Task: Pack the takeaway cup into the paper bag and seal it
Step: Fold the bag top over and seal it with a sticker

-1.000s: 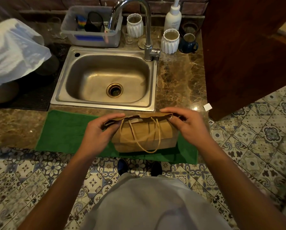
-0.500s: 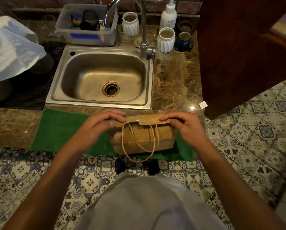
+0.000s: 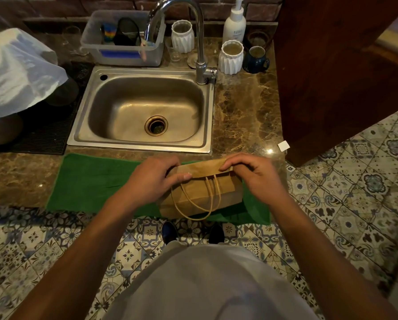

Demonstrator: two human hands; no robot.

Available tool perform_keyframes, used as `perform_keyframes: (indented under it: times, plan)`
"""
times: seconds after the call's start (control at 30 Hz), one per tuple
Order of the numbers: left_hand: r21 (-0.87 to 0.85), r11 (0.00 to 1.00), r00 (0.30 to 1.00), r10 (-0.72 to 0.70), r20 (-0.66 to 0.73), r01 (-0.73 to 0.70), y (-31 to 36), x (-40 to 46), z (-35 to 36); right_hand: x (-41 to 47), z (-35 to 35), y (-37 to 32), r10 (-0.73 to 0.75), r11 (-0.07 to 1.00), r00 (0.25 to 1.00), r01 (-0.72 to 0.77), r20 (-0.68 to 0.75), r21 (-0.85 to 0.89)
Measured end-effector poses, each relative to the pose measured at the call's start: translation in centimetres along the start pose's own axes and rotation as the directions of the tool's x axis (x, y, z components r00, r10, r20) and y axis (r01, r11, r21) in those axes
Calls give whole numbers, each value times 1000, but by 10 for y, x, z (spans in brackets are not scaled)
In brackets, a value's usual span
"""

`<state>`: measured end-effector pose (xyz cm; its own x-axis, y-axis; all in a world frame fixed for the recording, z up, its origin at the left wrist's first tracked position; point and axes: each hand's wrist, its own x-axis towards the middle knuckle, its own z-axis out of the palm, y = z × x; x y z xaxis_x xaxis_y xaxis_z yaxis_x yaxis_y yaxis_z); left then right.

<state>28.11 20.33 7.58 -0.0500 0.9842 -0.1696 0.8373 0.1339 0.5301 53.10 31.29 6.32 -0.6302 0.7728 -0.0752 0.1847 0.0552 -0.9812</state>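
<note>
both hands pinch the folded top of the paper bag

the left hand [image 3: 150, 181] grips the left end of the folded flap [image 3: 201, 169], thumb lying along its front edge and fingers curled over the top. the right hand [image 3: 251, 175] pinches the right end of the same flap, fingertips pressed down on the crease. the flap runs flat between the two hands, so the paper bag [image 3: 202, 195] sits directly under and between the grips, its body below the fold and nearer the person.

two twine handles [image 3: 196, 202] hang down the front face of the bag in loops that reach its lower edge. the takeaway cup cannot be seen; the bag's top is folded over.

the bag stands on a green mat [image 3: 96, 181] at the near edge of the brown marble counter [image 3: 246, 118]. just beyond the mat lies a steel sink [image 3: 142, 112] with its tap [image 3: 193, 35] arching over it. behind the sink stand a clear tub [image 3: 124, 42], two white ribbed cups [image 3: 230, 57], a dark mug [image 3: 255, 59] and a pump bottle [image 3: 235, 21]. a small white square [image 3: 283, 145] rests near the counter's right corner.
</note>
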Motion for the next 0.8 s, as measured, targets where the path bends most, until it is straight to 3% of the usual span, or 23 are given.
perform_keyframes:
  times: [0.13, 0.23, 0.33, 0.43, 0.67, 0.8]
  plan:
    - [26, 999, 999, 20, -27, -19, 0, 3, 0, 3, 4, -11, 46, 998, 999, -45, -15, 53]
    - [22, 998, 998, 63, -27, -62, 5, 2, 1, 7, 6, -25, -22, 972, 998, 8, -58, -233]
    - [47, 994, 995, 96, -31, -94, 11, 1, 4, 18, 14, -36, -16, 833, 989, 96, 149, -545]
    - [80, 991, 993, 107, -52, -103, 10, -2, 7, 27, 27, -40, 66, 702, 938, 199, 341, -684]
    - [105, 987, 990, 130, -52, -124, 14, -7, 11, 31, 41, -49, -1, 547, 923, 322, 384, -773]
    - [83, 988, 989, 124, 86, -131, 9, -4, 6, 24, 41, -48, -60, 551, 925, 344, 375, -760]
